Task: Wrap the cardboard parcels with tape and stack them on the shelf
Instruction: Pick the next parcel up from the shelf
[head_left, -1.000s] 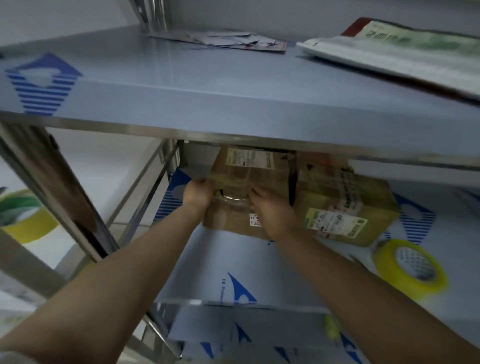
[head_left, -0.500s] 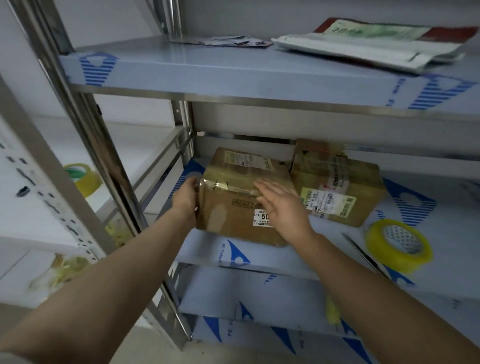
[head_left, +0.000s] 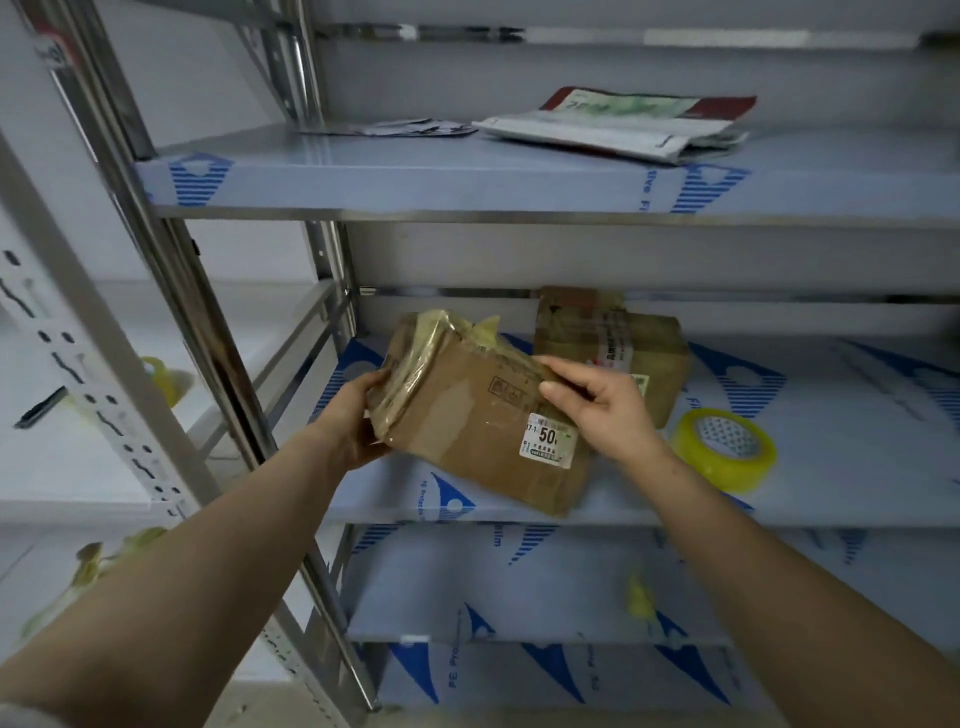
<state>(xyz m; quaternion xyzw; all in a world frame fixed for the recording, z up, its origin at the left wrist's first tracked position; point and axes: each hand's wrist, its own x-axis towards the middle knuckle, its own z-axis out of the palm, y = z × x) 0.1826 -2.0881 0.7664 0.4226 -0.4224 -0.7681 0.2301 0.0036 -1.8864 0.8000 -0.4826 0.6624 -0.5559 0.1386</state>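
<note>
While I watch through the head camera, both forearms reach up toward the parcel (head_left: 467, 415), which I take as my landmark. The left hand (head_left: 358, 421) grips its left end, palm against the taped face and thumb curled over the top. The right hand (head_left: 602, 410) is at its right side, thumb and curled fingers pinching the upper edge just above the white label.

The parcel is tilted, left end high and right corner dipping toward the front lip of the middle shelf (head_left: 831, 467); I cannot tell whether that corner touches the board. I judge it light, since a fingertip pinch on one side appears enough to steady it. The brown cardboard looks stiff but a little dented, so it should hold its shape under a firm squeeze. The left end is wrapped in glossy yellowish tape with a loose, crumpled flap. I expect that film to be slick, and the flap could peel if pulled. I would keep my grip on the bare cardboard faces and the two short ends, not on the flap.

Right of the parcel and near it, a yellow tape roll (head_left: 724, 449) lies flat on the same board. Behind the parcel, just beyond the right hand, sits a second parcel (head_left: 613, 338), already taped. Above and further back, the upper shelf (head_left: 415, 171) carries flat printed packets (head_left: 613, 124).
</note>
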